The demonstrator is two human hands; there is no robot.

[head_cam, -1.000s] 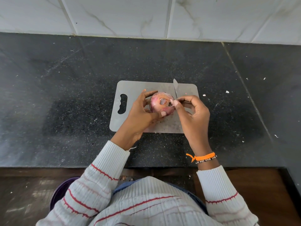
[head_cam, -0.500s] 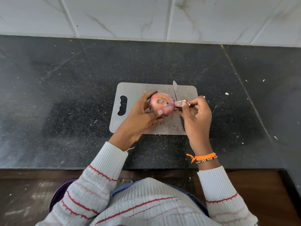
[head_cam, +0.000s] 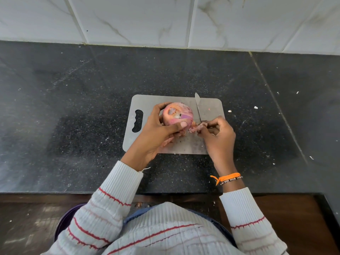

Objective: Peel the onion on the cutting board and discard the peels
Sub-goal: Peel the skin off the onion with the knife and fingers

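Peeling well underway: left hand (head_cam: 156,133) cups the half-stripped onion (head_cam: 177,114), right hand (head_cam: 218,137) pinches a torn peel (head_cam: 196,128) just beside that grip, nothing discarded yet.

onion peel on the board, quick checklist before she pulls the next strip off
1. Left hand grips the round pink onion firmly: ok.
2. Right hand pinches the loose pink peel strip: ok.
3. Steel knife blade lies flat on the grey cutting board, clear of fingers: ok.
4. Onion fully peeled: not ok.
5. Purple bin below for the peels: cannot tell.
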